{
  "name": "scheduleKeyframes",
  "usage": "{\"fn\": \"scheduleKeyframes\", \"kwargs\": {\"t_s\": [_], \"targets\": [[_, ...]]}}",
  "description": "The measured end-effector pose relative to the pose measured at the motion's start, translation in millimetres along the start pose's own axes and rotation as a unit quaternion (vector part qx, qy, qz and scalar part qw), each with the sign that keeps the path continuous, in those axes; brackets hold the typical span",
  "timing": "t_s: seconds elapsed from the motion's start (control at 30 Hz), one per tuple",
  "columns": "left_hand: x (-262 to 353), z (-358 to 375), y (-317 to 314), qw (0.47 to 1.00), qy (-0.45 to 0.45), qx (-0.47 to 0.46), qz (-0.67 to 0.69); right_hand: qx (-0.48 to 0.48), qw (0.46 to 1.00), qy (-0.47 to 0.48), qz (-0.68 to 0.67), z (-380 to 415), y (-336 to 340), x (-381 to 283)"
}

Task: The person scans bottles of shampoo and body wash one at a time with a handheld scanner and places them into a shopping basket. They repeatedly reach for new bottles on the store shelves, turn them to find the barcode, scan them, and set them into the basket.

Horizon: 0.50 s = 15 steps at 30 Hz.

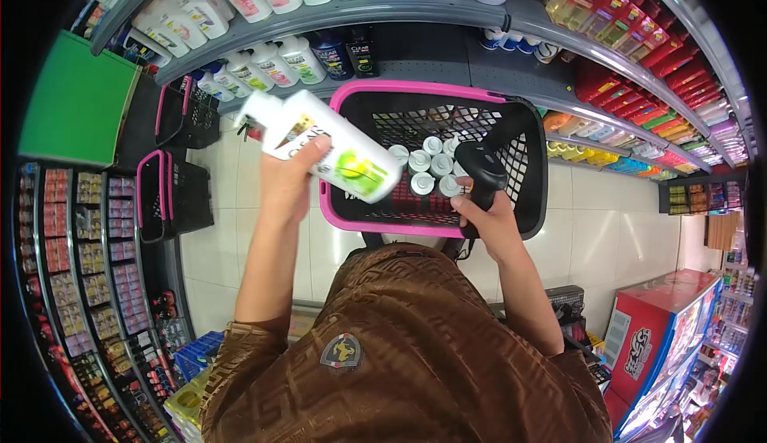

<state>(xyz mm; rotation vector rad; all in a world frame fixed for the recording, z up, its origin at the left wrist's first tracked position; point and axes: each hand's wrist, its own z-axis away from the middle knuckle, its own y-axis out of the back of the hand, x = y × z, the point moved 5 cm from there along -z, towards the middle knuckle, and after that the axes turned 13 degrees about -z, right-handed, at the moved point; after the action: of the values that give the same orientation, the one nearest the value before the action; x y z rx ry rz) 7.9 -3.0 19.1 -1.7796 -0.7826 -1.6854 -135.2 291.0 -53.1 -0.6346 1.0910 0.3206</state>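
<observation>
My left hand (294, 173) is wrapped round a white pump-top bottle (339, 146) with green and yellow label art, tilted over the left rim of a basket. The black basket (431, 229) has a pink rim and holds several upright bottles with white caps (422, 161). Over the basket's right part, my right hand (486, 218) grips a black handheld scanner (482, 173) by its handle. The fingertips of my right hand are partly hidden behind the handle.
Shelves (383, 13) of shampoo bottles run across the back, with red bottles (615, 83) at the right. More pink-and-black baskets (190, 195) are at the left, beside a rack of small packs (92, 251). A red freezer (651, 323) stands at the lower right.
</observation>
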Motion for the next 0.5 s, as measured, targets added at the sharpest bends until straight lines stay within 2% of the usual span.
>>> {"fn": "scheduleKeyframes", "kwargs": {"t_s": [0.07,0.1,0.17,0.27,0.4,0.43,0.5], "targets": [[-13.9,12.2,-18.6,0.984,0.087,-0.052,0.146,-0.031,0.998,-0.020,-0.049,1.6,-20.5,7.9],[-21.1,16.8,-22.8,0.979,0.102,-0.081,0.156,-0.027,0.998,-0.021,-0.045,2.2,-27.7,14.1],[-26.5,27.6,-30.2,0.971,0.127,-0.104,0.175,-0.087,0.992,-0.027,-0.085,4.3,-49.1,27.8],[-32.9,38.5,-26.5,0.957,0.161,-0.134,0.202,-0.065,0.992,-0.039,-0.097,5.7,-70.8,35.6],[-68.2,43.8,16.8,0.937,0.224,-0.165,0.213,-0.054,0.991,-0.033,-0.117,13.6,-92.7,43.1],[-62.8,38.1,29.8,0.937,0.187,-0.199,0.218,-0.061,0.991,-0.029,-0.118,13.4,-93.4,45.0],[-52.5,31.4,55.5,0.905,0.213,-0.262,0.258,-0.060,0.989,-0.054,-0.127,12.9,-88.1,46.6]]}}
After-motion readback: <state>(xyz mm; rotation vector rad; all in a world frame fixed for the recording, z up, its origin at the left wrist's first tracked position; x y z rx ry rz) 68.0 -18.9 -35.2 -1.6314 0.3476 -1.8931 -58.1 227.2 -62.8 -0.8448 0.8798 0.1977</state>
